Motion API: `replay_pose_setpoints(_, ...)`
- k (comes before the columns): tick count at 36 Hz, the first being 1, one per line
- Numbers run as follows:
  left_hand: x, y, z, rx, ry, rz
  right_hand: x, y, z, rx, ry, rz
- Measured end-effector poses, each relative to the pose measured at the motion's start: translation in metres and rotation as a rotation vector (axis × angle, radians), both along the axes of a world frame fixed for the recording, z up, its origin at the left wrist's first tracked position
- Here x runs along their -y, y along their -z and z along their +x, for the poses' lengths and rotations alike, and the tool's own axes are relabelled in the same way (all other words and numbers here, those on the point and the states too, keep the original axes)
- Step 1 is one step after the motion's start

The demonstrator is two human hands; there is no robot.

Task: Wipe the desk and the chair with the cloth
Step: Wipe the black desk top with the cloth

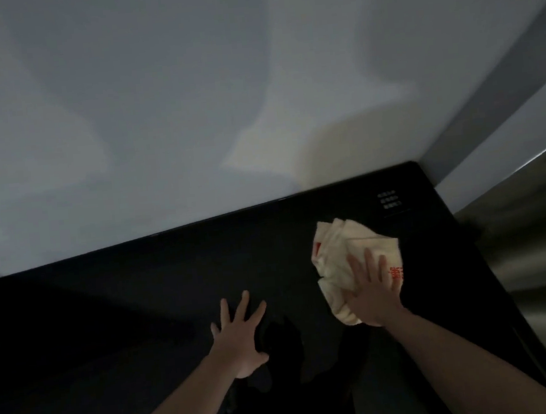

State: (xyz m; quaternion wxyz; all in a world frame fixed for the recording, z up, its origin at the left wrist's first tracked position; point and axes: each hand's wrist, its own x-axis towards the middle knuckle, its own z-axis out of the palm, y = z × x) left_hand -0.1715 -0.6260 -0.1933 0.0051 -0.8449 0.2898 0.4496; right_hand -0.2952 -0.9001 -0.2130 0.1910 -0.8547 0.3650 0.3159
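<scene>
A black glossy desk (pixel 159 284) fills the lower half of the head view, set against a white wall. A crumpled cream cloth (pixel 339 250) with red print lies on the desk's right part. My right hand (pixel 375 292) presses flat on the cloth, fingers straight and spread. My left hand (pixel 242 338) rests flat on the bare desk surface to the left of the cloth, fingers spread, holding nothing. No chair is in view.
A white wall (pixel 189 114) runs along the desk's back edge. A small panel with white markings (pixel 392 203) sits in the desk's back right corner. A grey metallic surface (pixel 535 248) stands along the desk's right edge.
</scene>
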Motion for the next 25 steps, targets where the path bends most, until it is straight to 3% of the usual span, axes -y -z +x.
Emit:
replay_pose_setpoints(6, 0.006, 0.000, -0.001, 0.055, 0.032, 0.062, 0.038, -0.001, -0.006, -0.012, 0.206, -0.031)
replay_pose_setpoints(17, 0.017, -0.006, 0.020, 0.152, 0.183, 0.085, -0.014, 0.004, -0.071, -0.013, 0.373, -0.016)
replay_pose_setpoints(25, 0.035, 0.002, 0.031, 0.123, 0.182, 0.166, 0.032, 0.009, -0.048, -0.004, 0.508, -0.017)
